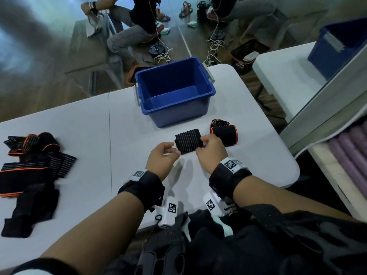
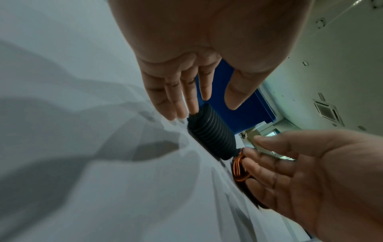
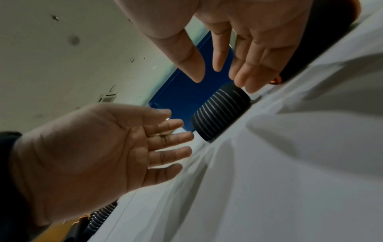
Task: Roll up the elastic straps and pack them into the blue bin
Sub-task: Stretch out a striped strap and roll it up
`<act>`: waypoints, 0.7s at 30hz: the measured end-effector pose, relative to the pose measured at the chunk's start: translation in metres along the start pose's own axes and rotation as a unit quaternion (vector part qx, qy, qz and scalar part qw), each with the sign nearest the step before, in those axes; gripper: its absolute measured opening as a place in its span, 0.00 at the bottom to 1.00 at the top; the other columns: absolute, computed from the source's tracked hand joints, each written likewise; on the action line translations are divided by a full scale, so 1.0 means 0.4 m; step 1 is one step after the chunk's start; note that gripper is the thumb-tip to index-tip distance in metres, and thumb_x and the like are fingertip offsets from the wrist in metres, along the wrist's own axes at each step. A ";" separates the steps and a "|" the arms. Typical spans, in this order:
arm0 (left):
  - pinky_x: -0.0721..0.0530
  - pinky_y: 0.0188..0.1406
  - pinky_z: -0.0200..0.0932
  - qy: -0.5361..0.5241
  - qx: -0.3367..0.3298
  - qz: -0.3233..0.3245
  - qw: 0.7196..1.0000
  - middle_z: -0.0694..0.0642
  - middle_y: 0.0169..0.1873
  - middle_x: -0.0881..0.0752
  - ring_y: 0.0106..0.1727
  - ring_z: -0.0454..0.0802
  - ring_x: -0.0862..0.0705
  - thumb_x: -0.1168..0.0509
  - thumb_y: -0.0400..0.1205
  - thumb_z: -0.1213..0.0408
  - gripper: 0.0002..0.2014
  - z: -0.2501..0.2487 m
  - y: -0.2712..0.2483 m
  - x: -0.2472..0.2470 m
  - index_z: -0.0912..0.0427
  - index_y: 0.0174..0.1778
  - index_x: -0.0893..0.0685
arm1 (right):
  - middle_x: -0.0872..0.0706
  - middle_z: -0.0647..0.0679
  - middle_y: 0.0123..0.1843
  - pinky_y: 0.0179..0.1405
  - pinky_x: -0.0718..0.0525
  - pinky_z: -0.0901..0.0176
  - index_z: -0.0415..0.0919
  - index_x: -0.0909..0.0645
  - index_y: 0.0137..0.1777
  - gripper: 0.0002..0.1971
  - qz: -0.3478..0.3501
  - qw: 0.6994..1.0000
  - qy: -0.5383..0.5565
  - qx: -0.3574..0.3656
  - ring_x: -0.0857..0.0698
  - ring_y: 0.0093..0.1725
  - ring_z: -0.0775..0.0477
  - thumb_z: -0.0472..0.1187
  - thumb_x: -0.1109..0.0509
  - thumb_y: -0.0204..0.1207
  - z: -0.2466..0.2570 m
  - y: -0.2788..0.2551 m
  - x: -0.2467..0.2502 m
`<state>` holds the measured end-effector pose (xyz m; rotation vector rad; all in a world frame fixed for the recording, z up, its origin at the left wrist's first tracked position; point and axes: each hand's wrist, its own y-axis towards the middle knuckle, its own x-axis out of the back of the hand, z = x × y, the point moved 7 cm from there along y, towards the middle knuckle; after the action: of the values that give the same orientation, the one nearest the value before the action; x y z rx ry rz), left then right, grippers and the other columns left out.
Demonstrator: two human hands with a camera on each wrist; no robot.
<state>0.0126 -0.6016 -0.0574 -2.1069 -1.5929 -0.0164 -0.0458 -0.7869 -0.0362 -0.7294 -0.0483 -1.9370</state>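
A rolled black strap (image 1: pixel 188 141) with grey ribs lies on the white table (image 1: pixel 79 126), in front of the blue bin (image 1: pixel 174 117), which has nothing inside. My left hand (image 1: pixel 164 153) is at the roll's left end and my right hand (image 1: pixel 210 147) at its right end. In the left wrist view my left hand (image 2: pixel 207 104) has straight fingers whose tips reach the roll (image 2: pixel 211 131). In the right wrist view my right hand (image 3: pixel 223 70) also has straight fingers, touching the other end of the roll (image 3: pixel 219 113). Neither hand wraps round it.
A second rolled strap with orange edging (image 1: pixel 224 133) lies just right of my right hand. A pile of unrolled straps (image 1: pixel 29 175) covers the table's left side. Another blue bin (image 1: pixel 341 42) stands on a neighbouring table, and a seated person (image 1: pixel 135 26) is beyond the far edge.
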 end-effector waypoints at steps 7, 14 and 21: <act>0.17 0.45 0.45 -0.020 0.020 -0.090 0.996 0.56 0.50 0.10 0.49 0.55 0.10 0.28 0.78 0.63 0.13 0.087 -0.044 0.201 0.53 0.59 0.16 | 0.18 0.58 0.44 0.52 0.21 0.61 0.44 0.22 0.61 0.14 0.099 0.994 0.000 0.050 0.17 0.50 0.51 0.36 0.31 0.76 0.132 -0.018 -0.165; 0.13 0.49 0.52 -0.029 0.058 -0.222 0.973 0.51 0.48 0.11 0.48 0.54 0.11 0.28 0.76 0.57 0.10 0.250 -0.186 0.546 0.46 0.53 0.16 | 0.21 0.59 0.42 0.33 0.30 0.74 0.45 0.23 0.59 0.11 0.242 0.962 -0.067 0.108 0.22 0.40 0.60 0.37 0.33 0.78 0.283 -0.131 -0.476; 0.15 0.54 0.47 0.045 0.073 -0.395 0.915 0.49 0.43 0.11 0.47 0.50 0.13 0.28 0.79 0.62 0.07 0.371 -0.360 0.891 0.50 0.52 0.14 | 0.20 0.57 0.45 0.42 0.26 0.65 0.45 0.22 0.59 0.11 0.314 0.923 -0.130 0.177 0.20 0.46 0.53 0.38 0.33 0.77 0.414 -0.274 -0.739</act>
<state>-0.0464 -0.1949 -0.0269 -1.2105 -2.1934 -0.2536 0.0275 -0.4387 -0.0207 -0.6502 -0.2870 -1.1674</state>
